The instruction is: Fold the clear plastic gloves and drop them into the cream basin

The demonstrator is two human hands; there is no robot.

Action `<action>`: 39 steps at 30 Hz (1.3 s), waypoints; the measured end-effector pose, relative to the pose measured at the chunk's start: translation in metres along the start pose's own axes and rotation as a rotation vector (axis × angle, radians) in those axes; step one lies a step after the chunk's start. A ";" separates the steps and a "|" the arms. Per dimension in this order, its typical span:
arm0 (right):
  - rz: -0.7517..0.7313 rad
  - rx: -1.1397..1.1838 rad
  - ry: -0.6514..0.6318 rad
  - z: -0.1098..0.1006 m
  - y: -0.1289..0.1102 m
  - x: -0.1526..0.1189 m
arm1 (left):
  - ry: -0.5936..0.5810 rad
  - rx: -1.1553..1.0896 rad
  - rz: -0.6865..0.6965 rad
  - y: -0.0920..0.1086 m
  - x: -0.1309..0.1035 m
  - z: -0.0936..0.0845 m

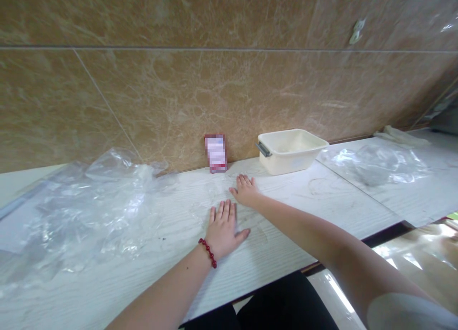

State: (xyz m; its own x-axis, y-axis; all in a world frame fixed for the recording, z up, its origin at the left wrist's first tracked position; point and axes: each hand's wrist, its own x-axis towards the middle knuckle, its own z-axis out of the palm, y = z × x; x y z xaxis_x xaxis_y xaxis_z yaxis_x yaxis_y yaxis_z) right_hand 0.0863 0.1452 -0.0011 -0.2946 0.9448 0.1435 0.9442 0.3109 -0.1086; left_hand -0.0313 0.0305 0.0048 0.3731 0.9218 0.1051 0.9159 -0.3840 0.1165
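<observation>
My left hand, with a red bead bracelet at the wrist, lies palm down on the white wood-grain tabletop, its fingers stretched out and thumb spread. Slightly farther away and to the right, my right hand rests flat on the same surface, thumb out to the side. Neither hand holds anything. Beyond them a small red-edged card or screen leans upright against the wall; its face is blurred. A cream plastic bin with a grey handle stands just past my right hand, apart from it.
Crumpled clear plastic bags cover the left of the table. Another clear plastic bag lies right of the bin, near a pale cloth-like item. A brown marbled wall closes off the back. The table's front edge runs near my legs.
</observation>
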 end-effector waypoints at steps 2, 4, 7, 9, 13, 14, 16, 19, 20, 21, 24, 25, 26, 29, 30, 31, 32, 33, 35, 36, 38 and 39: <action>-0.074 0.004 0.024 -0.002 -0.004 0.006 | -0.003 -0.009 -0.008 0.000 0.000 0.000; -0.203 0.018 0.017 0.000 -0.011 0.011 | -0.002 -0.020 -0.013 0.001 -0.001 -0.001; -0.261 0.020 -0.016 0.006 -0.019 0.018 | 0.001 -0.037 -0.016 0.000 -0.001 -0.002; -0.249 0.006 -0.014 0.008 -0.019 0.025 | -0.005 -0.042 -0.015 0.000 -0.001 -0.003; -0.228 -0.018 -0.033 0.003 -0.022 0.037 | -0.006 -0.043 -0.011 0.000 -0.002 -0.004; -0.241 -0.018 -0.040 0.000 -0.025 0.038 | -0.001 -0.044 -0.011 0.000 -0.003 -0.004; -0.317 -0.005 -0.061 -0.005 -0.034 0.038 | 0.007 -0.047 -0.008 0.000 -0.003 -0.004; -0.462 0.021 -0.126 -0.006 -0.051 0.033 | 0.009 -0.041 0.000 0.000 -0.004 -0.005; -0.489 0.023 -0.146 -0.006 -0.056 0.030 | 0.011 -0.036 0.001 0.000 -0.004 -0.005; -0.502 0.024 -0.163 -0.004 -0.060 0.028 | 0.019 -0.030 0.002 0.000 -0.005 -0.005; -0.483 0.031 -0.206 -0.001 -0.069 0.025 | 0.054 -0.019 0.007 0.001 -0.005 -0.006; -0.465 0.036 -0.224 0.000 -0.071 0.025 | 0.064 -0.018 0.007 0.001 -0.006 -0.006; -0.441 0.041 -0.245 0.000 -0.073 0.026 | 0.068 -0.018 0.005 0.002 -0.006 -0.007; -0.382 0.065 -0.297 -0.001 -0.077 0.031 | 0.054 -0.024 -0.002 0.003 -0.005 -0.008; -0.366 0.083 -0.304 -0.002 -0.077 0.033 | 0.046 -0.031 -0.004 0.003 -0.005 -0.008; -0.351 0.106 -0.295 -0.004 -0.076 0.034 | 0.040 -0.043 -0.007 0.003 -0.004 -0.009; -0.330 0.132 -0.270 -0.005 -0.073 0.035 | 0.040 -0.056 -0.018 0.002 -0.003 -0.009; -0.301 0.157 -0.223 -0.007 -0.070 0.034 | 0.044 -0.070 -0.034 0.000 -0.002 -0.010; -0.223 0.183 -0.103 -0.010 -0.060 0.028 | 0.059 -0.081 -0.077 -0.004 -0.001 -0.013; -0.185 0.182 -0.043 -0.011 -0.054 0.023 | 0.064 -0.075 -0.102 -0.007 -0.001 -0.014; -0.133 0.158 -0.002 -0.013 -0.043 0.008 | 0.058 -0.045 -0.164 -0.014 -0.003 -0.015; -0.107 0.139 -0.001 -0.013 -0.038 0.000 | 0.041 -0.030 -0.205 -0.018 -0.004 -0.015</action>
State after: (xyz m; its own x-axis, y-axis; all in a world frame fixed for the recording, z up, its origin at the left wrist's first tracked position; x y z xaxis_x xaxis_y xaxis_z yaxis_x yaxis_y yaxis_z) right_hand 0.0526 0.1323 0.0157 -0.3922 0.9058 0.1604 0.8782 0.4206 -0.2279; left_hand -0.0513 0.0332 0.0169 0.1724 0.9781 0.1163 0.9671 -0.1905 0.1685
